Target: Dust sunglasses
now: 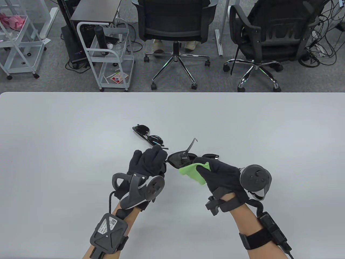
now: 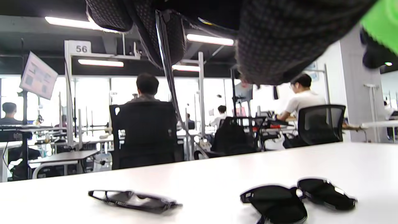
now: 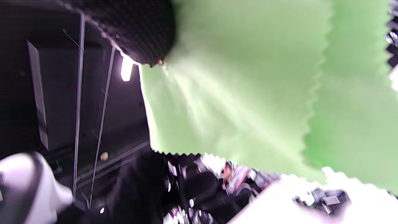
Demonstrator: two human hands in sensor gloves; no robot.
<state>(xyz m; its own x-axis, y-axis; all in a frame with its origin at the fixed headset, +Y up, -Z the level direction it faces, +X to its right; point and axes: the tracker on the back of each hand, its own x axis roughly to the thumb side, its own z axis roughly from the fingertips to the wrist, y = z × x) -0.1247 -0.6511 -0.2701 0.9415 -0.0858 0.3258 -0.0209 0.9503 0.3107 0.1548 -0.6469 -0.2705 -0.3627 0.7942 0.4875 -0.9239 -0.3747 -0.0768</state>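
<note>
Sunglasses held up off the white worktop between both hands, near its front middle. Left hand grips the left end of the frame, fingers curled closed around it. Right hand holds a green microfiber cloth, fingers closed on it and pressing it against the right lens side (exact contact patch hidden by the glove). Step in hand, as judged: wiping the held pair, mid-task. Next move probably calls for sliding the cloth across the lens while the left hand keeps the frame steady, then shifting to the other lens.

Long axis of the held pair runs roughly left-right across the table view; one temple arm sticks up and away from the person, unfolded.

A second pair of sunglasses lies folded on the worktop just beyond the left hand, long axis diagonal, upper-left to lower-right. Left wrist view shows two dark pairs lying on the worktop (one blurred, can't say which is which).
</note>
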